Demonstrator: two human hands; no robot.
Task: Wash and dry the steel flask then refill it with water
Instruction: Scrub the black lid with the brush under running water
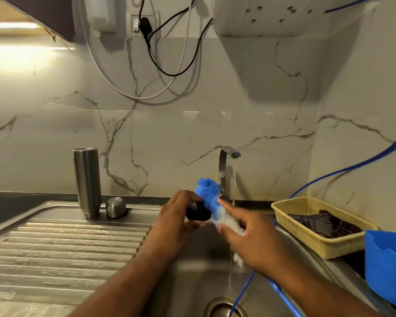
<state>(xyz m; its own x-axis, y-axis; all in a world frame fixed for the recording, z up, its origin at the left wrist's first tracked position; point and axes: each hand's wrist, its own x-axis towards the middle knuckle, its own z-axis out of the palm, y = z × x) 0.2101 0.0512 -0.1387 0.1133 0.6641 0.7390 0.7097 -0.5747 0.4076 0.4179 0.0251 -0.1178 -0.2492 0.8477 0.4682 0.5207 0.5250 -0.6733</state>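
The steel flask (87, 183) stands upside down on the draining board, with its steel cap (116, 207) lying beside it on the right. Over the sink basin, my left hand (177, 219) is shut on a small black part (197, 211). My right hand (253, 239) holds a bottle brush (212, 200) with a blue tip and white bristles, pressed against that black part. Water runs from the tap (225, 167) just behind the brush.
A ribbed steel draining board (62, 250) lies to the left, and the sink drain (224, 307) is below my hands. On the right stand a yellow basket (290, 210) with a dark cloth and a blue tub (388, 268). A blue hose (343, 171) hangs into the basin.
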